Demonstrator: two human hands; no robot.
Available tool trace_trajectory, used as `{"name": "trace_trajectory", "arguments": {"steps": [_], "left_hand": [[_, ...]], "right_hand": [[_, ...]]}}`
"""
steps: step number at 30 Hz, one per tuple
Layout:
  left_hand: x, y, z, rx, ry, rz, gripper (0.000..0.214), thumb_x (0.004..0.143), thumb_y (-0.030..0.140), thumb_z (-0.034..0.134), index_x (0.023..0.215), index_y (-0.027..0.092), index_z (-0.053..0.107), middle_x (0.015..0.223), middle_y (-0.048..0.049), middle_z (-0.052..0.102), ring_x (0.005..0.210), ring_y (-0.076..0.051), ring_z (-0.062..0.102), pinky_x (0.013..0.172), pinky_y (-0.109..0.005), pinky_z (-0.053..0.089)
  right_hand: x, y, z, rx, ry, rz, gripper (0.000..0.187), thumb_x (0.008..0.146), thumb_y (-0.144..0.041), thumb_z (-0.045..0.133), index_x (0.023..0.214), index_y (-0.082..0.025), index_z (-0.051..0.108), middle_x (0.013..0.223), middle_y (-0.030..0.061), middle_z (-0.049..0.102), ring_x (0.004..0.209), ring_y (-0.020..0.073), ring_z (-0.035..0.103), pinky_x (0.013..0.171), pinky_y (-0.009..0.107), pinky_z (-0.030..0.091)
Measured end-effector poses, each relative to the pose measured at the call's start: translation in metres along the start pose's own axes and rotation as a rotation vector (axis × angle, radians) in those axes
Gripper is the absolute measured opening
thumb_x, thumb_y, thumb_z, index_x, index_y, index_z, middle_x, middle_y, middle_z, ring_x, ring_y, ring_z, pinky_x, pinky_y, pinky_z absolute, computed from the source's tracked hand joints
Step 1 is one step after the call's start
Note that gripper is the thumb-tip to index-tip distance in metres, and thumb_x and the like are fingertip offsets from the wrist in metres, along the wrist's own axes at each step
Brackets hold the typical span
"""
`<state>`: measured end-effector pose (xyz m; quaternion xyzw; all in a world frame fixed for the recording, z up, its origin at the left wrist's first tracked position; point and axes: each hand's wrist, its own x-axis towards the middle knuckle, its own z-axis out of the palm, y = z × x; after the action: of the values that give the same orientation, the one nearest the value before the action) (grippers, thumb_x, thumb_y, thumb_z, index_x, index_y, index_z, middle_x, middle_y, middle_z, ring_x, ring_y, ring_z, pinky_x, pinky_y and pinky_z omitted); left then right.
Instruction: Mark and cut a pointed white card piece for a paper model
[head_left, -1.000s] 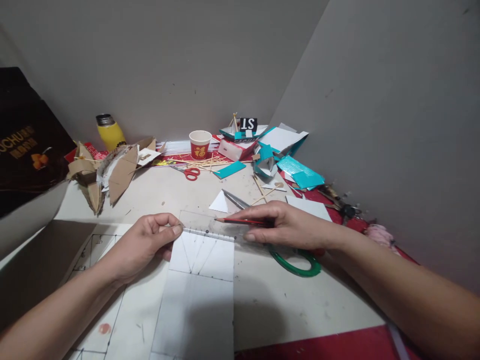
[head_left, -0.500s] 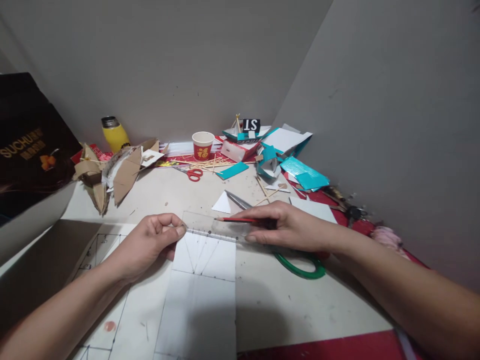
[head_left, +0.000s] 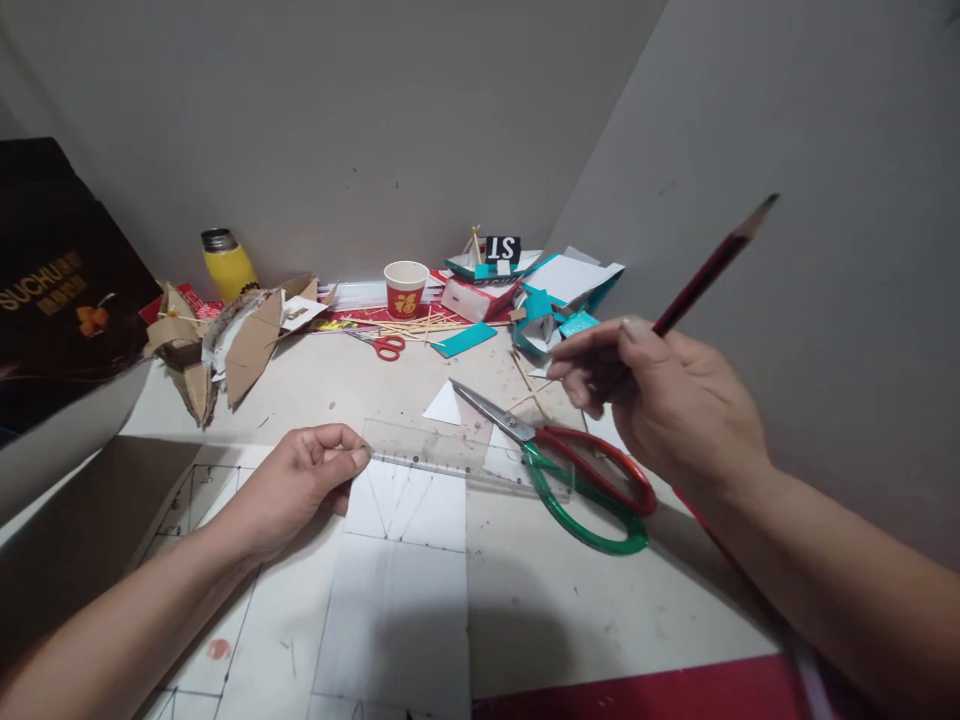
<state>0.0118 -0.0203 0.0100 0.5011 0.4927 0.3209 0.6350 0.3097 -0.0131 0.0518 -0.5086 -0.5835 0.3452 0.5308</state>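
while the left hand [head_left: 300, 485] pins the clear plastic ruler [head_left: 450, 455], the right hand [head_left: 667, 400] grips a slim pencil [head_left: 712, 265].

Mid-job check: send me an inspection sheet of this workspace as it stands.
Surface: pale, scuffed table, red mat at the near edge.
Job's things: ruler lies across the top of a lined white sheet; pencil off the table.
Clutter: big scissors crossing the ruler's right end; small scissors, cup, bottle, sticks, cardboard, teal scraps at the back.
Grips: left hand pinches the ruler's left end; right hand holds the pencil in the air.
Cables: nothing seen.
Surroundings: grey walls meet in a corner; dark bag at left.
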Motion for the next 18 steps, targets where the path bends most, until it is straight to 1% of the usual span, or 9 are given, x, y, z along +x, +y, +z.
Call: {"name": "trace_trajectory", "arguments": {"steps": [3, 6, 8, 11, 12, 13, 15, 16, 18], "left_hand": [[0.001, -0.001, -0.001, 0.012, 0.004, 0.007, 0.027, 0.079, 0.041, 0.073, 0.077, 0.018, 0.060, 0.054, 0.0084, 0.045, 0.045, -0.005, 0.040, 0.046, -0.017, 0.028], [0.003, -0.001, -0.002, 0.016, 0.014, 0.019, 0.027, 0.079, 0.041, 0.073, 0.076, 0.018, 0.060, 0.055, 0.0082, 0.045, 0.046, -0.005, 0.041, 0.047, -0.017, 0.029], [0.004, -0.001, -0.002, 0.010, 0.015, 0.024, 0.027, 0.079, 0.041, 0.073, 0.076, 0.018, 0.060, 0.054, 0.0084, 0.045, 0.046, -0.005, 0.041, 0.047, -0.017, 0.030], [0.005, -0.002, -0.002, 0.001, 0.015, 0.031, 0.028, 0.079, 0.042, 0.073, 0.075, 0.018, 0.059, 0.052, 0.0090, 0.043, 0.045, -0.005, 0.039, 0.046, -0.018, 0.029], [0.005, -0.003, -0.002, -0.001, 0.016, 0.035, 0.029, 0.078, 0.042, 0.073, 0.074, 0.018, 0.059, 0.052, 0.0091, 0.042, 0.045, -0.006, 0.038, 0.045, -0.018, 0.030], [0.005, -0.003, -0.002, -0.002, 0.017, 0.038, 0.029, 0.078, 0.043, 0.073, 0.074, 0.018, 0.059, 0.052, 0.0091, 0.042, 0.046, -0.006, 0.038, 0.046, -0.018, 0.030], [0.004, -0.003, -0.001, 0.001, 0.017, 0.037, 0.030, 0.078, 0.044, 0.073, 0.074, 0.017, 0.059, 0.051, 0.0091, 0.042, 0.045, -0.005, 0.037, 0.046, -0.018, 0.030], [0.004, -0.003, -0.001, 0.004, 0.015, 0.035, 0.031, 0.078, 0.044, 0.073, 0.074, 0.017, 0.059, 0.051, 0.0091, 0.042, 0.045, -0.005, 0.037, 0.046, -0.018, 0.030], [0.004, -0.001, 0.000, 0.009, 0.014, 0.029, 0.032, 0.077, 0.046, 0.073, 0.073, 0.017, 0.058, 0.050, 0.0089, 0.043, 0.045, -0.005, 0.036, 0.045, -0.017, 0.030]], "right_hand": [[-0.003, -0.012, -0.002, -0.067, -0.076, 0.044, 0.038, 0.093, -0.059, 0.053, 0.093, -0.025, 0.070, 0.074, 0.0026, 0.056, 0.059, 0.0153, 0.051, 0.051, 0.030, 0.043], [-0.008, -0.025, -0.004, -0.191, -0.188, 0.087, 0.045, 0.092, -0.063, 0.051, 0.105, -0.025, 0.071, 0.066, 0.0008, 0.048, 0.053, 0.0143, 0.045, 0.043, 0.029, 0.038], [-0.014, -0.033, -0.002, -0.218, -0.261, 0.083, 0.048, 0.094, -0.062, 0.048, 0.117, -0.024, 0.067, 0.063, -0.0002, 0.048, 0.050, 0.0132, 0.043, 0.040, 0.027, 0.036], [-0.022, -0.042, 0.005, -0.086, -0.280, 0.049, 0.047, 0.098, -0.047, 0.052, 0.142, -0.030, 0.048, 0.065, -0.0029, 0.056, 0.043, 0.0108, 0.044, 0.036, 0.024, 0.035], [-0.024, -0.045, 0.009, -0.006, -0.291, 0.046, 0.047, 0.098, -0.041, 0.054, 0.143, -0.033, 0.045, 0.068, -0.0029, 0.061, 0.043, 0.0108, 0.048, 0.036, 0.023, 0.037], [-0.025, -0.047, 0.013, 0.085, -0.314, 0.046, 0.043, 0.098, -0.037, 0.055, 0.140, -0.035, 0.048, 0.073, -0.0021, 0.066, 0.046, 0.0114, 0.053, 0.039, 0.023, 0.041], [-0.026, -0.050, 0.021, 0.263, -0.411, 0.056, 0.030, 0.096, -0.033, 0.057, 0.126, -0.034, 0.062, 0.088, 0.0016, 0.074, 0.061, 0.0150, 0.065, 0.048, 0.025, 0.051], [-0.025, -0.051, 0.025, 0.339, -0.461, 0.059, 0.025, 0.095, -0.037, 0.060, 0.118, -0.033, 0.068, 0.098, 0.0036, 0.075, 0.072, 0.0177, 0.069, 0.053, 0.027, 0.055], [-0.023, -0.051, 0.032, 0.454, -0.544, 0.034, 0.030, 0.090, -0.049, 0.063, 0.113, -0.032, 0.071, 0.119, 0.0052, 0.072, 0.094, 0.0240, 0.069, 0.062, 0.032, 0.058]]}}
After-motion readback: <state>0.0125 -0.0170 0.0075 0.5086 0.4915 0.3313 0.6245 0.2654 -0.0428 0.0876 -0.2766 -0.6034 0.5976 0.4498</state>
